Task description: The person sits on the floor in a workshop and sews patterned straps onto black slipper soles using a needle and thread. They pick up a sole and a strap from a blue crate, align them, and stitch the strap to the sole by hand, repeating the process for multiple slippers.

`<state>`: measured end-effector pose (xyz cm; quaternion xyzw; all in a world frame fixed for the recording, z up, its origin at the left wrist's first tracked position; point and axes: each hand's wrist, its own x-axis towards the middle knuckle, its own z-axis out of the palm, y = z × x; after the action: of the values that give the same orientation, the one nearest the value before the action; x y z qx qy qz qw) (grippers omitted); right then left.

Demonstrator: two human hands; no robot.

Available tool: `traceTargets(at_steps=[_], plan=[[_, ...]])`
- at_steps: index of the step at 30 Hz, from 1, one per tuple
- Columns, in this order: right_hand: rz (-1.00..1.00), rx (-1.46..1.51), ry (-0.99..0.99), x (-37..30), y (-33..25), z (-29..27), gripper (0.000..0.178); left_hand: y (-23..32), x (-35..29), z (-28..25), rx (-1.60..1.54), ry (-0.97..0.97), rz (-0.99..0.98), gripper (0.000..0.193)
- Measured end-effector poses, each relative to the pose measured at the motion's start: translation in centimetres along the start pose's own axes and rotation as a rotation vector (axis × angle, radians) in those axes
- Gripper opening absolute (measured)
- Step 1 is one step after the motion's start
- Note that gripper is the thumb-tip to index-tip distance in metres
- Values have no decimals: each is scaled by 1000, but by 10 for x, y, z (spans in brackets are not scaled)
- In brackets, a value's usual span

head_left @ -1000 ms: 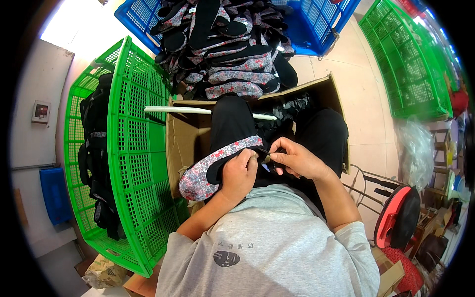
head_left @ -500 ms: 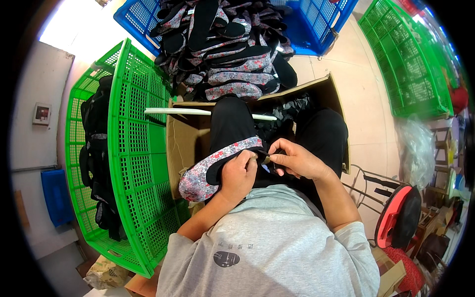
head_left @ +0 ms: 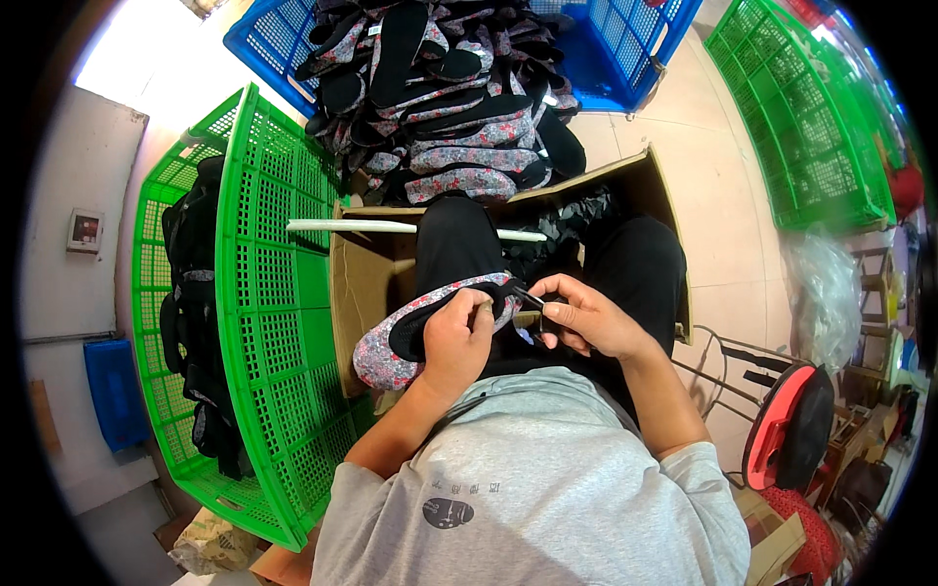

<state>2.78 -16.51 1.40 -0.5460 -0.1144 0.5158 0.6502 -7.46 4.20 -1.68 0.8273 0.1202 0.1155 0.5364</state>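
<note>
A slipper (head_left: 385, 354) with grey-and-red flowered fabric and a black sole lies across my left thigh. My left hand (head_left: 455, 337) is closed on its near edge, the thumb pressed against the fingers. Just right of it, my right hand (head_left: 598, 318) pinches a thin dark pointed tool (head_left: 529, 298). The tool's tip reaches the slipper's right end; its exact kind is too small to tell. Some of the slipper's edge is hidden under my left hand.
Ahead, a blue crate (head_left: 611, 59) stands beside piled slippers (head_left: 474, 156). A cardboard box (head_left: 357, 303) with dark scraps surrounds my knees, a white strip (head_left: 352, 226) across it. Green crates (head_left: 278, 322) flank both sides; a red-and-black stool (head_left: 787, 430) is at right.
The slipper has turned so more of its black side and right end shows. My left hand has shifted slightly left, and the tool in my right hand shows more plainly.
</note>
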Motion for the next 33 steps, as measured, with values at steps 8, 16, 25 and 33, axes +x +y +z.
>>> traceTargets(at_steps=[8, 16, 25, 33], plan=[[-239, 197, 89, 35, 61, 12, 38, 14, 29, -14, -592, -144, -430, 6], [-348, 329, 100, 50, 81, 9, 37, 41, 40, -25, -249, -247, -417, 6], [-398, 206, 151, 50, 103, 18, 38, 75, 91, -1, 377, -293, 548, 9], [-449, 110, 147, 46, 107, 20, 36, 52, 124, 41, 540, -547, 514, 14]])
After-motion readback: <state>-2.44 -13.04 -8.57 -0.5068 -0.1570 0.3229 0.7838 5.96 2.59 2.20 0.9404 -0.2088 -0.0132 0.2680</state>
